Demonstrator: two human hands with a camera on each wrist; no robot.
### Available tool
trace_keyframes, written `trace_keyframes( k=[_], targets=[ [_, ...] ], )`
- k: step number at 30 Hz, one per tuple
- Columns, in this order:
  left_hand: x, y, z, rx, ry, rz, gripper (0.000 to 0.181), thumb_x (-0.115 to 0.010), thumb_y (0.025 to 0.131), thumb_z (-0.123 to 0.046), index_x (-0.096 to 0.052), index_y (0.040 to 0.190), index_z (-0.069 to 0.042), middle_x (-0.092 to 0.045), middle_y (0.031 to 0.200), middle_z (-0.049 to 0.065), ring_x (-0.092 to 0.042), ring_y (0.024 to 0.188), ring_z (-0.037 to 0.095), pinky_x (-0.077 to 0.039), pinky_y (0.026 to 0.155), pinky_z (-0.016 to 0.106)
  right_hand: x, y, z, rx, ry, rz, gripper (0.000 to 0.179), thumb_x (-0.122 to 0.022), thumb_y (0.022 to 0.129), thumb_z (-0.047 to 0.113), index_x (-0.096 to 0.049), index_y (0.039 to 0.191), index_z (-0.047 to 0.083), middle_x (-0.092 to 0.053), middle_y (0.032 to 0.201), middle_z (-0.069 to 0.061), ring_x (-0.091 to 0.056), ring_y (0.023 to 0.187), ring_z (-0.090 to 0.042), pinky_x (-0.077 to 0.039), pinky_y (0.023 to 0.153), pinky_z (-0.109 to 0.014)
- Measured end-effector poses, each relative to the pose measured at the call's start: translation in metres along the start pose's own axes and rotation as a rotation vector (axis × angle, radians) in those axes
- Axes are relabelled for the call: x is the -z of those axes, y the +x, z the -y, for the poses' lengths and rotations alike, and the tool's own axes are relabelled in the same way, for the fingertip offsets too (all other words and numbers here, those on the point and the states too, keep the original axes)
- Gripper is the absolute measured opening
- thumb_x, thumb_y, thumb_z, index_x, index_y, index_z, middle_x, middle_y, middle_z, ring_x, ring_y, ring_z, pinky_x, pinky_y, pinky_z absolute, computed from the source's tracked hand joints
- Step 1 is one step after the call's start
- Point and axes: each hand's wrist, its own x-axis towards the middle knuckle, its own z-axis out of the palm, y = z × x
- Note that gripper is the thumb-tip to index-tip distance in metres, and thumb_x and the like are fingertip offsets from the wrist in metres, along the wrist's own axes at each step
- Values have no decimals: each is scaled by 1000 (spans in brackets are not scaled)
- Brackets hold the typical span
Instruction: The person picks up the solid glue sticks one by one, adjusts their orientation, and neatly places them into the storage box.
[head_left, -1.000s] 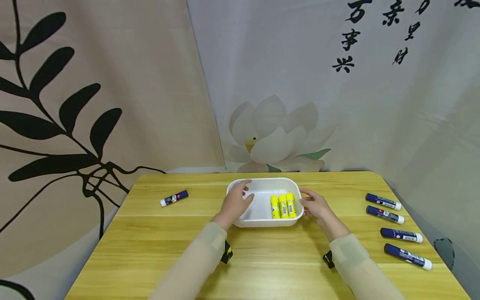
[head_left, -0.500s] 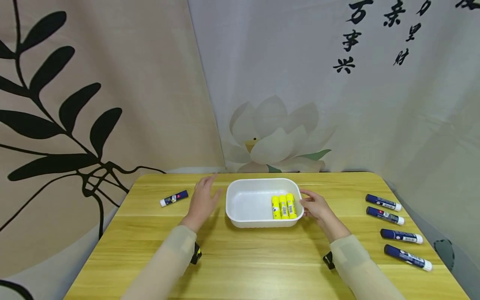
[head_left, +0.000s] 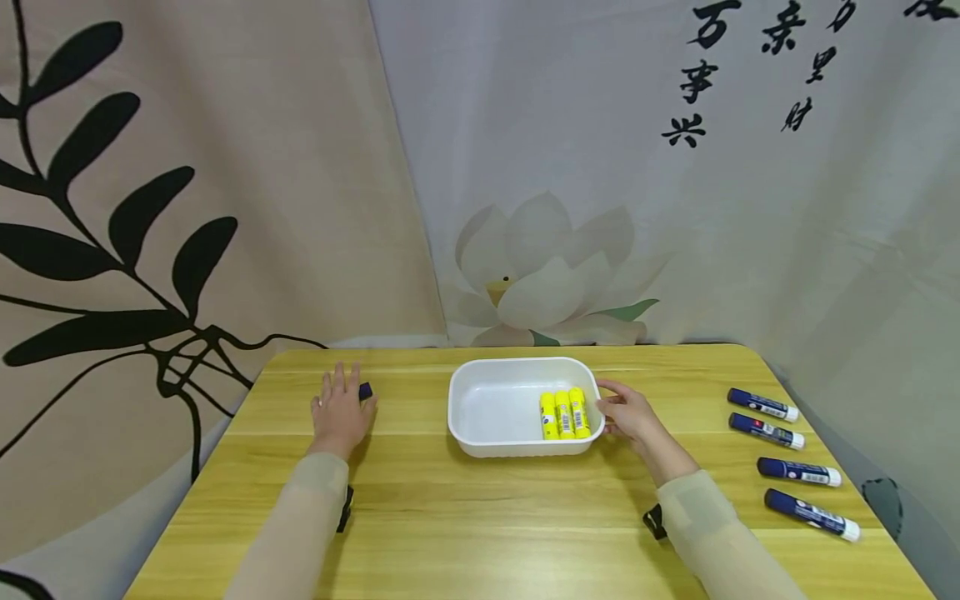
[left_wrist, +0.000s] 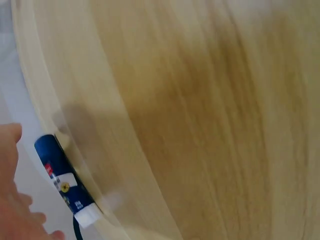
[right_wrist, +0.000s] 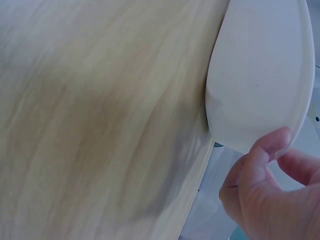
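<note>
My left hand (head_left: 341, 418) hovers at the table's left, fingers spread, over a navy glue stick (head_left: 365, 391) with a white end. Most of the stick is hidden by the hand in the head view. In the left wrist view the stick (left_wrist: 65, 180) lies whole, with a gap between it and the fingers. At the middle stands a white plastic tray (head_left: 491, 406), whose right rim my right hand (head_left: 632, 414) pinches. The right wrist view has thumb and fingers on that rim. Three yellow tubes (head_left: 564, 415) lie side by side in the tray's right part.
Several navy tubes with white ends (head_left: 798, 472) lie in a loose column at the table's right. The wooden table (head_left: 480, 525) ends at a printed curtain (head_left: 555, 167) behind it.
My left hand has left the tray's left side and moved left to above the navy glue stick. The right hand has stayed on the tray's right rim.
</note>
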Motion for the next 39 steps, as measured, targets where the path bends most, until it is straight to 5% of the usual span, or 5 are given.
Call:
trace_keyframes(
  k=[8, 13, 20, 31, 39],
  targets=[
    [7, -4, 5, 14, 62, 135, 68, -38, 101, -41, -6, 153, -12, -7, 154, 27, -6, 140, 49, -13, 106, 71, 0, -1, 1, 0, -2, -7, 46, -51, 96, 7, -43, 141, 12, -48, 106, -11, -58, 76, -18, -51, 61, -25],
    [6, -6, 7, 17, 113, 155, 58, -40, 102, -30, -16, 152, -13, -24, 149, 28, -22, 134, 52, -19, 104, 71, 0, -2, 1, 6, 3, 2, 46, -51, 97, 7, -42, 142, 11, -47, 106, -11, -59, 77, -17, -52, 65, -28],
    [4, -5, 10, -17, 138, 104, 52, -42, 98, -4, -30, 149, -13, -43, 131, 32, -49, 110, 50, -50, 79, 58, 0, -2, 0, 3, 7, 3, 46, -51, 97, 7, -42, 142, 12, -47, 107, -11, -59, 77, -17, -52, 64, -26],
    [8, -1, 7, -4, 12, 61, 72, -48, 92, 5, -19, 152, -21, -46, 124, 32, -57, 85, 41, -46, 46, 33, -1, 3, -2, -9, 1, -6, 46, -51, 97, 8, -43, 141, 13, -46, 108, -12, -58, 75, -17, -52, 62, -26],
    [11, -3, -10, -24, -236, 39, 70, -55, 94, -10, -18, 152, -24, -44, 124, 33, -59, 93, 41, -52, 72, 47, 0, 3, -2, -8, -21, -11, 46, -51, 97, 9, -43, 142, 13, -47, 111, -13, -58, 76, -17, -52, 63, -26]
  ],
)
